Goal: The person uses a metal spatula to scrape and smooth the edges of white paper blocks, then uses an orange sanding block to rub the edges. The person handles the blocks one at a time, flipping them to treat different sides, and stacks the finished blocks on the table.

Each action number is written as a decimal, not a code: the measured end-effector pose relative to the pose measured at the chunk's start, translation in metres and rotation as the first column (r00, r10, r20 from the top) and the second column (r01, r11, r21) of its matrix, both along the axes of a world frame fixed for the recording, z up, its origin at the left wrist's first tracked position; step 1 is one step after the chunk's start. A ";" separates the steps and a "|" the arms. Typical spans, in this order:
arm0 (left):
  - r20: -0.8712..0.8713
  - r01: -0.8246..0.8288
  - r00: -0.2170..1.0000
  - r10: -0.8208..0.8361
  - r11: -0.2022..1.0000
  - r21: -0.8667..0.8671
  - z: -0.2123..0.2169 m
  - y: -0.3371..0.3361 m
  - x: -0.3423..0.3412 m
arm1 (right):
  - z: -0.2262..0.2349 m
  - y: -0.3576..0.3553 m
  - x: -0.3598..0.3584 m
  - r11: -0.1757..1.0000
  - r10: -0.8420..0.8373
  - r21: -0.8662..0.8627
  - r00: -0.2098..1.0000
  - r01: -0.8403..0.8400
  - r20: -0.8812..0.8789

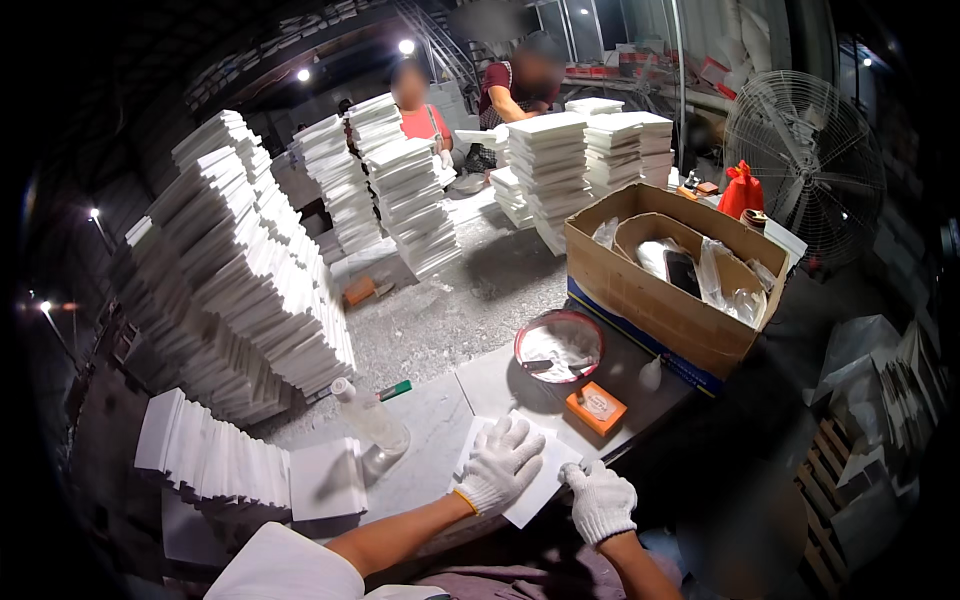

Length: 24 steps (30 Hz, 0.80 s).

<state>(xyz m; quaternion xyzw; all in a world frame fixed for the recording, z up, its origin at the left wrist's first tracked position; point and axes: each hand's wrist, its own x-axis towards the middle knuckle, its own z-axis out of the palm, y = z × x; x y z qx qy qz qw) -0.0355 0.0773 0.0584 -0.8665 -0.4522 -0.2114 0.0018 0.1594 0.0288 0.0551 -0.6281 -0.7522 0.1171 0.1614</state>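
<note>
A white square tile (541, 492) lies on the table at its near edge, under my hands. My left hand (503, 465), in a white knit glove, rests on the tile with its fingers stretched out. At the tile's right edge is my right hand (601, 500), also gloved, its fingers curled closed; what they grip, if anything, is hidden. Beyond the tile stands a red-rimmed bowl (518, 347) of white powder or paste, with a dark-handled tool lying in it. An orange box (597, 408) sits just right of the tile.
A clear plastic bottle (378, 424) and a green stick-like item (395, 390) lie to the left. White tiles stand in a row (222, 455) and in tall stacks (260, 290). An open cardboard box (655, 305) occupies the right. Two people work behind; a large fan (805, 165) stands far right.
</note>
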 end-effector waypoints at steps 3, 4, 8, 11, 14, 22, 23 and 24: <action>0.005 -0.004 1.000 0.004 0.999 -0.034 0.002 -0.001 0.002 | -0.002 0.012 -0.001 0.998 -0.059 0.027 0.998 0.059 0.022; -0.003 -0.005 1.000 0.004 1.000 -0.026 0.004 -0.001 0.002 | -0.006 0.021 -0.004 0.993 -0.110 0.045 0.994 0.108 0.028; -0.008 -0.005 1.000 0.004 0.998 -0.056 0.010 -0.001 0.002 | 0.002 0.017 -0.003 0.998 -0.061 -0.004 0.998 0.062 0.035; 0.015 0.010 1.000 -0.010 0.999 -0.032 0.009 -0.001 0.001 | 0.002 0.008 -0.004 0.999 -0.013 -0.046 1.000 0.014 0.028; 0.023 0.021 1.000 -0.021 1.000 0.016 0.006 -0.001 0.000 | -0.002 0.013 -0.004 0.999 -0.040 0.020 0.999 0.040 -0.003; -0.027 -0.050 0.998 0.048 0.997 -0.055 -0.006 -0.001 0.000 | -0.014 0.005 0.006 0.996 0.015 0.092 0.995 -0.005 -0.103; -0.024 -0.046 0.999 0.043 0.990 -0.133 -0.004 0.000 0.002 | -0.011 -0.002 0.010 0.999 0.023 0.048 0.994 -0.018 -0.104; -0.024 -0.046 0.999 0.043 0.980 -0.195 0.000 0.001 0.003 | 0.003 -0.010 0.014 0.990 0.027 -0.136 0.998 -0.034 -0.051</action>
